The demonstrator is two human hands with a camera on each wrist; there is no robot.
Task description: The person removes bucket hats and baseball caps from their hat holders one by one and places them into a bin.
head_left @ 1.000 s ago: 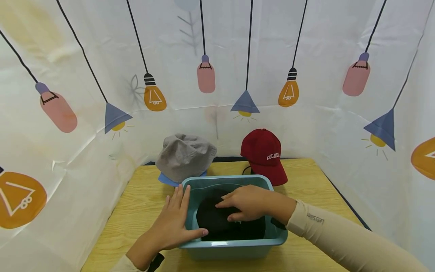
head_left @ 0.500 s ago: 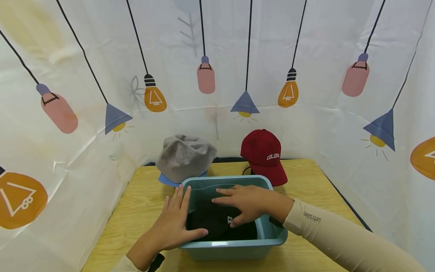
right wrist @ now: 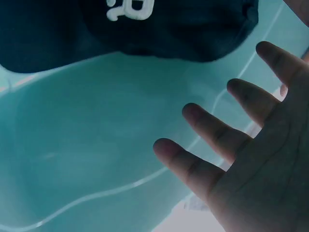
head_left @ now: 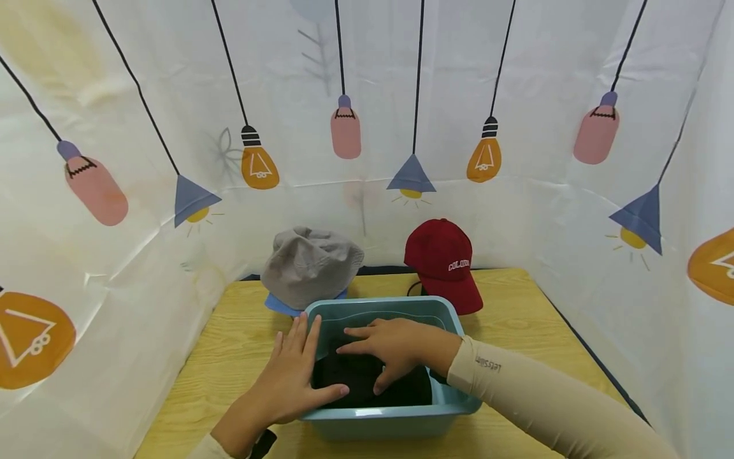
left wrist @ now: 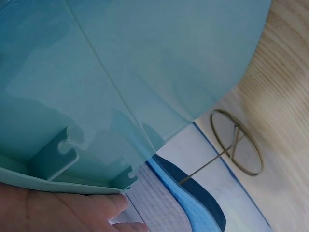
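Two bare hands were at a blue-green bin (head_left: 390,413) on the wood-look surface (head_left: 522,319), with one black cap (head_left: 358,381) inside, toward the bin's 7 o'clock, and its white lettering (right wrist: 134,7) showed in the right wrist view. The left hand (head_left: 291,377) lay against the rim at 9 o'clock, fingers straight and gripping nothing, thumb pointing toward 3. The right hand (head_left: 398,344) was over the cap, its beige sleeve (head_left: 539,395) off at 4 o'clock, fingers spread wide with nothing in them; can't tell if the thumb touched the fabric, tbh. Up at 11 from the bin was a grey bucket hat (head_left: 312,264) above a blue brim (head_left: 280,305), and a red cap (head_left: 438,245) sat at 1 o'clock.
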